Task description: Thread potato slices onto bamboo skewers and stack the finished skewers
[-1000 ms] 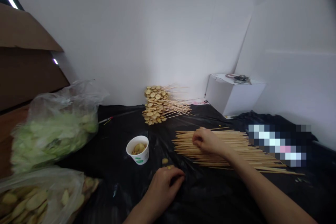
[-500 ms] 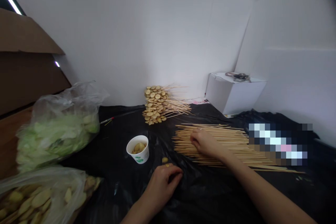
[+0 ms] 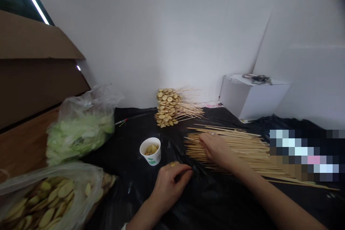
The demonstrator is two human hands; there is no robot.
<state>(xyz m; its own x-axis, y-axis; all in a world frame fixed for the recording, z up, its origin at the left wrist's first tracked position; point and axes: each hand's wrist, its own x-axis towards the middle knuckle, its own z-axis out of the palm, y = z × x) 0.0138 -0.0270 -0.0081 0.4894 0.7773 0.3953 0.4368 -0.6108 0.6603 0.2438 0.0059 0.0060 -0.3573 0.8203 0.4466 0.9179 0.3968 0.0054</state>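
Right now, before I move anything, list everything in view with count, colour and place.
bare wooden skewers: many, pale tan, loose layer, right of centre
loaded skewers: one heap, golden slices, far edge of sheet
paper cup: one, white with green print, holding yellow slices, centre
bag of slices: one, clear, pale yellow contents, front left
bag of leaves: one, clear, pale green contents, left
black plastic sheet: one, black, under most things
white box: one, white, far right corner
cardboard box: one, brown, far left
loose slice: one, yellow, at left fingers
left hand: curled, front centre
right hand: on the bare skewers
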